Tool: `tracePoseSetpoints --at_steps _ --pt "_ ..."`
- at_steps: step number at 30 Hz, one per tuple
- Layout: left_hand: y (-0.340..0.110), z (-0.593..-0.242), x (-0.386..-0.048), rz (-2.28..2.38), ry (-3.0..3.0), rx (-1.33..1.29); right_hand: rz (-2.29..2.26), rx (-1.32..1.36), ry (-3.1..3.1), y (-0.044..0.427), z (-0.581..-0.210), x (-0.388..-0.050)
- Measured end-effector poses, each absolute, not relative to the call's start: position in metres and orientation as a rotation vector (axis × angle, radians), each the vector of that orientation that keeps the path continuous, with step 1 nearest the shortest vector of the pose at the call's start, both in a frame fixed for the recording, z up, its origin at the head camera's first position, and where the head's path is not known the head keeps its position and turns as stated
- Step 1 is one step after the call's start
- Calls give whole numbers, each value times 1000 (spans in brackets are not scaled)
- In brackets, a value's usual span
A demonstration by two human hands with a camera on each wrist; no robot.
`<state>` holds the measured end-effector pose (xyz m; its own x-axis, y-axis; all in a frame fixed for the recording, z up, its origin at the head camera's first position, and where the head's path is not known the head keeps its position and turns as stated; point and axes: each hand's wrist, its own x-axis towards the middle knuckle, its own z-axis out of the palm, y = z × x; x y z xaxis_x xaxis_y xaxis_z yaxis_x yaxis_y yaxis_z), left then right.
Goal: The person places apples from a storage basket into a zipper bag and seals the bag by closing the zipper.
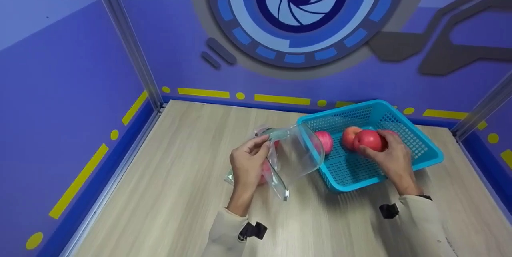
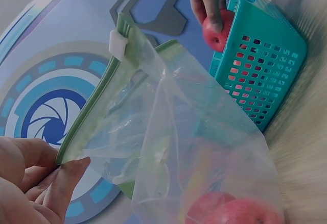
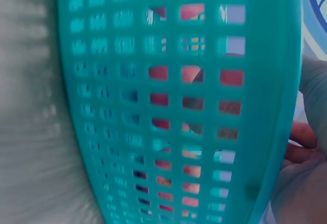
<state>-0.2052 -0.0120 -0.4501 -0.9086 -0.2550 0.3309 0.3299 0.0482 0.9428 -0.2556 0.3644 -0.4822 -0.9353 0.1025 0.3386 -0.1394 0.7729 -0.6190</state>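
Observation:
My left hand [image 1: 247, 164] pinches the green-edged rim of a clear zip bag [image 2: 168, 112], whose mouth gapes toward the right. Red apples [image 2: 237, 213] lie at the bottom of that bag. A white slider [image 2: 118, 44] sits on the zip edge. Over the blue-green basket [image 1: 348, 188], my right hand [image 1: 394, 161] grips a red apple [image 1: 369, 140] between thumb and fingers. Other apples lie in the basket: one at its left side [image 1: 325, 142] and one beside the gripped apple [image 1: 349, 134]. In the right wrist view the basket wall hides most of the hand.
The basket stands on a pale wooden table [image 1: 168, 193], near the blue patterned back wall [image 1: 172, 61]. Metal posts [image 1: 132, 45] mark the corners, and a blue side wall [image 1: 44, 101] rises on the left.

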Motion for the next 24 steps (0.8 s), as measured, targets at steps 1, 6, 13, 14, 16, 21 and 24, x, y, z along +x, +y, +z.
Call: tracePoseSetpoints --at_steps 1,6,13,14,16,21,24 --pt "-12 -450 -206 -1913 -1919 -81 955 42 -2598 362 -482 -255" --pt "-13 -452 -207 -1919 -1906 -94 975 97 -2529 348 -478 -254" --pt "-11 -450 -210 -1921 -1908 -90 1071 168 -2445 329 -459 -251" --pt "-10 -450 -210 -1923 -1906 -91 1087 187 -2424 326 -456 -250" --pt "-10 -450 -212 -1930 -1893 -99 1106 231 -2382 321 -451 -249" --pt "-9 -452 -213 -1950 -1873 -103 1116 331 -2316 304 -441 -241" --pt "-9 -452 -211 -1958 -1884 -78 1147 385 -2288 293 -437 -235"
